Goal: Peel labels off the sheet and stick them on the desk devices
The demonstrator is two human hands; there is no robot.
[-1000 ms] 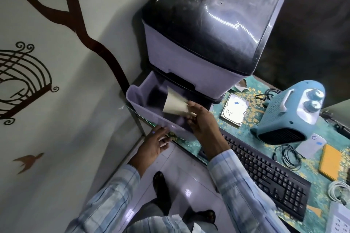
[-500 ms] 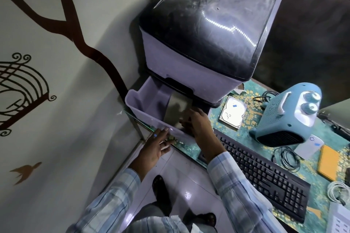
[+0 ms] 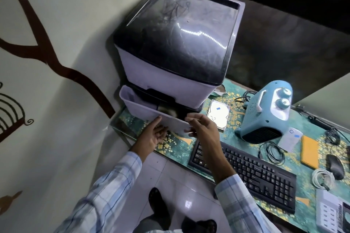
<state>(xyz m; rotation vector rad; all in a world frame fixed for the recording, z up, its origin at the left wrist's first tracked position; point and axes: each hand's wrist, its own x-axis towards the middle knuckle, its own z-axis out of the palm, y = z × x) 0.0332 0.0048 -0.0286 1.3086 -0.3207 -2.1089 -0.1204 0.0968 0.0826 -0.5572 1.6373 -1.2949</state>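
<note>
A lavender drawer unit (image 3: 166,79) with a dark glossy top stands at the desk's left end. Its lower drawer (image 3: 135,105) is pulled partly out. My left hand (image 3: 152,135) touches the drawer's front panel with straight fingers. My right hand (image 3: 203,128) rests spread on the front's right end and holds nothing. A blurred pale shape (image 3: 164,109) lies inside the drawer; I cannot tell whether it is the label sheet. A hard drive (image 3: 217,119) with a small blue label lies right of the drawer.
On the patterned desk mat stand a light blue heater (image 3: 265,117), a white power bank (image 3: 288,139) with a blue label, an orange case (image 3: 309,151), a black keyboard (image 3: 246,173), a mouse (image 3: 334,166), a coiled white cable (image 3: 322,178) and a power strip (image 3: 330,213).
My right hand lowered the tan sheet into the drawer and let it go. Both hands now lie on the drawer's front, and the drawer sits further in.
</note>
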